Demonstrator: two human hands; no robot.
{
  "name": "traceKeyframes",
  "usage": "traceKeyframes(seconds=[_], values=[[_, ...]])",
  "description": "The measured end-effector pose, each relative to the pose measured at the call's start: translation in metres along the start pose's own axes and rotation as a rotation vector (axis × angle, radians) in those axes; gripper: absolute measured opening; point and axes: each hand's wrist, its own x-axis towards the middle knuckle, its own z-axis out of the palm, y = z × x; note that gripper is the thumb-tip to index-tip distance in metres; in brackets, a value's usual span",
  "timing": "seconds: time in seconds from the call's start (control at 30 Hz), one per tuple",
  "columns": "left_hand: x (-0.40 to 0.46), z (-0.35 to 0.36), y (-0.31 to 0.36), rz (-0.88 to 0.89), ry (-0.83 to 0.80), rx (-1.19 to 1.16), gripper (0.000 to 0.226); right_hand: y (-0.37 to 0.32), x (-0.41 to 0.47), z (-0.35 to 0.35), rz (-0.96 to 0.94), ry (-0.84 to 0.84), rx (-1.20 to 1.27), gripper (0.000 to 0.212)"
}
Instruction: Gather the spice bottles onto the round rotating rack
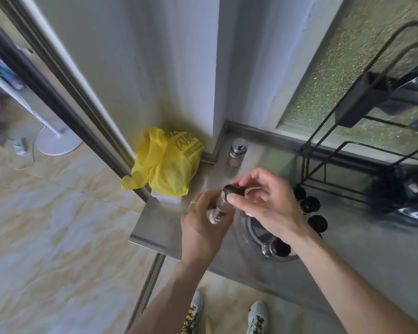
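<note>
Left hand (203,221): grasps glass spice bottle (220,208), tilted.
Right hand (263,201): pinches its black cap (233,190).
Rack (253,231): several dark-capped bottles (310,204).

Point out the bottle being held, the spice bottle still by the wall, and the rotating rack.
held spice bottle (219,208), head view, glass body
silver-capped spice bottle (237,154), head view, upper body
round rotating rack (256,233), head view, bare rim

Counter (348,261) corner: a bottle (221,206) held between left hand (203,227) and right hand (263,206), above the rotating rack (253,233) — capped bottles (310,204) on its right side. Behind, a lone jar (237,153); left of it, a bag (167,162); far right, a wire shelf (348,141).
</note>
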Motion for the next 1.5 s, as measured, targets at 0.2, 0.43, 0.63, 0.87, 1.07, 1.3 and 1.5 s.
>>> traceKeyframes(seconds=[0.2, 0.43, 0.63, 0.87, 1.07, 1.3, 1.5], values=[[-0.012, 0.022, 0.042, 0.044, -0.041, -0.091, 0.036, -0.012, -0.022, -0.056, -0.057, -0.044, -0.153, 0.031], [-0.019, 0.033, 0.06, 0.194, -0.15, -0.031, 0.044, -0.027, -0.026, -0.094, -0.118, -0.288, -0.582, 0.044], [-0.029, 0.036, 0.057, 0.269, -0.2, 0.031, 0.048, -0.031, -0.033, -0.092, -0.112, -0.157, -1.091, 0.059], [-0.032, 0.038, 0.059, 0.281, -0.225, 0.022, 0.044, -0.031, -0.04, -0.097, -0.031, -0.187, -1.063, 0.058], [-0.034, 0.038, 0.061, 0.291, -0.21, 0.01, 0.043, -0.029, -0.044, -0.098, 0.045, -0.178, -0.98, 0.057], [-0.035, 0.037, 0.058, 0.273, -0.222, 0.002, 0.044, -0.031, -0.049, -0.093, 0.024, -0.209, -1.028, 0.049], [-0.034, 0.037, 0.057, 0.281, -0.232, 0.006, 0.043, -0.025, -0.048, -0.091, 0.019, -0.228, -1.034, 0.041]])
